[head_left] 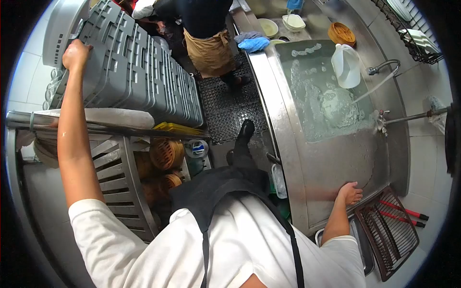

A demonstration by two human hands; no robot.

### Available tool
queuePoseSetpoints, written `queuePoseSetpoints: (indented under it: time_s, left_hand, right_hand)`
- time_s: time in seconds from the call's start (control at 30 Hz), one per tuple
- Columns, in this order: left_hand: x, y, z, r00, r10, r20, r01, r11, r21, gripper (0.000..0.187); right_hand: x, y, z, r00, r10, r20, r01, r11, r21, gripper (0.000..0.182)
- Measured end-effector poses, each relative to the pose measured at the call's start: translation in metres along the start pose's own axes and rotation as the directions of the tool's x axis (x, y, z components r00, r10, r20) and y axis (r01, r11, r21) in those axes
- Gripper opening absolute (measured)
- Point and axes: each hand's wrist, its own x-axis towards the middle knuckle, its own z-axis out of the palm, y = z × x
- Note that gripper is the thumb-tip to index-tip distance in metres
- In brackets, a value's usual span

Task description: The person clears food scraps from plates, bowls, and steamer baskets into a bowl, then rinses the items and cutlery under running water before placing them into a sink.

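Observation:
My left hand (76, 55) is stretched far out to the left, its fingers closed over the edge of a grey plastic crate (113, 57) in a tall stack. My right hand (350, 193) rests on the near end of the steel sink counter (331, 168), fingers extended and holding nothing. Beyond it, the sink basin holds cloudy, foamy water (307, 96). A stream from the tap (384, 67) runs into it. A white plastic jug (345, 66) leans or floats at the basin's right side.
Ahead in the aisle stands a person in a tan apron (206, 53), on a black rubber mat (230, 96). Bamboo steamers (166, 153) fill a shelf on the left. Blue gloves (253, 44) and white bowls (293, 22) lie by the sink. A brown rack (389, 230) leans at right.

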Motion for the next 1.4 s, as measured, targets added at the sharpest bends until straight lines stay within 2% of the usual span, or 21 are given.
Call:
queuePoseSetpoints:
  time_s: [0.23,0.33,0.43,0.47,0.57,0.87,0.97,1.07,1.17,1.4]
  left_hand:
    - [0.004,-0.003,0.007,1.0,0.007,-0.016,-0.007,1.0,0.012,0.048]
    - [0.0,-0.001,0.004,0.999,0.01,-0.039,-0.01,1.0,-0.002,0.047]
    - [0.0,-0.002,0.004,1.0,-0.002,-0.028,0.001,1.0,-0.021,0.047]
    - [0.003,-0.004,0.011,0.997,0.017,-0.078,-0.018,1.0,-0.019,0.047]
    - [0.0,-0.003,0.008,0.995,0.025,-0.092,-0.029,0.999,-0.046,0.046]
    - [0.001,-0.006,0.018,0.972,0.022,-0.236,-0.046,0.994,-0.097,0.041]
    - [-0.001,-0.005,0.015,0.967,0.012,-0.256,-0.046,0.991,-0.129,0.041]
    - [-0.004,-0.004,0.01,0.971,-0.01,-0.241,-0.032,0.985,-0.17,0.041]
    - [0.001,-0.006,0.02,0.969,-0.011,-0.248,-0.036,0.982,-0.183,0.042]
    - [0.003,-0.005,0.02,0.973,-0.02,-0.23,-0.02,0.985,-0.17,0.044]
  right_hand:
    - [0.004,0.004,0.006,1.0,0.001,-0.001,-0.001,1.0,-0.011,0.073]
    - [0.009,0.008,0.017,0.996,-0.015,-0.085,0.014,1.0,-0.02,0.072]
    - [0.006,0.008,0.01,0.998,-0.025,-0.054,0.024,0.999,-0.025,0.072]
    - [0.007,0.008,0.013,0.999,-0.017,-0.051,0.017,1.0,-0.007,0.072]
    - [0.009,0.007,0.011,1.0,-0.011,-0.005,0.011,0.999,-0.037,0.071]
    - [0.01,0.008,0.013,0.999,0.01,-0.035,-0.012,0.999,-0.036,0.071]
    - [0.012,0.011,0.013,1.0,-0.026,0.002,0.026,0.996,-0.087,0.07]
    - [0.015,0.013,0.023,0.999,0.002,-0.041,-0.006,0.996,-0.087,0.07]
    - [0.01,0.006,0.007,1.0,0.025,-0.009,-0.026,0.994,-0.102,0.07]
    - [0.016,0.013,0.022,1.0,0.016,-0.021,-0.018,0.994,-0.109,0.071]
